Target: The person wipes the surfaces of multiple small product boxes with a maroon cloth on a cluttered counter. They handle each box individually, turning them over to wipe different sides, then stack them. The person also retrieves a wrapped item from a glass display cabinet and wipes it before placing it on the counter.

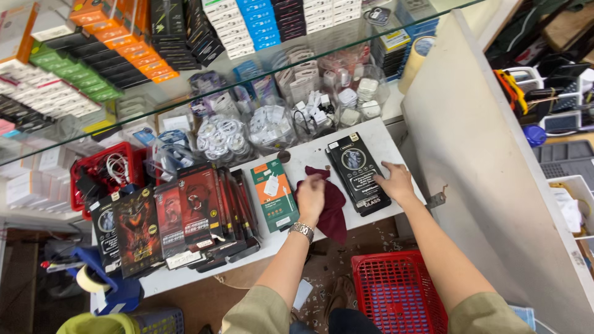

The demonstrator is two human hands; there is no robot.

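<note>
The work went on at a white shelf (377, 139) set low inside a shop counter, under a glass top (185, 93) that carried rows of small boxes in orange, green, black, white and blue. A pale side panel (489, 161) closed the shelf off at 3 o'clock. Below, the floor was bare and littered with scraps.

The left hand (311, 196) lay near the shelf's centre, fingers curled down and pressing a single dark maroon cloth (331, 204), which spread toward 5 o'clock and hung over the front edge. The right hand (396, 182), at 3 o'clock of the cloth, rested with fingers spread flat, their tips touching the edge of a short stack of black flat packs (359, 173); how many packs were in that stack could not be told. It gripped nothing.

One green and white pack (274, 195) lay just at 9 o'clock of the left hand. Farther toward 9 o'clock stood a leaning row of red and black packs (179, 219), too overlapped to count. Three clear round tubs (223, 139) of coiled white cables stood at 12 o'clock, and more clear tubs of white plugs at 1 o'clock. Two red baskets showed: one (93, 170) on the shelf at 9 o'clock, one (399, 291) on the floor at 5 o'clock. A silver bracelet (301, 231) circled the left wrist.
</note>
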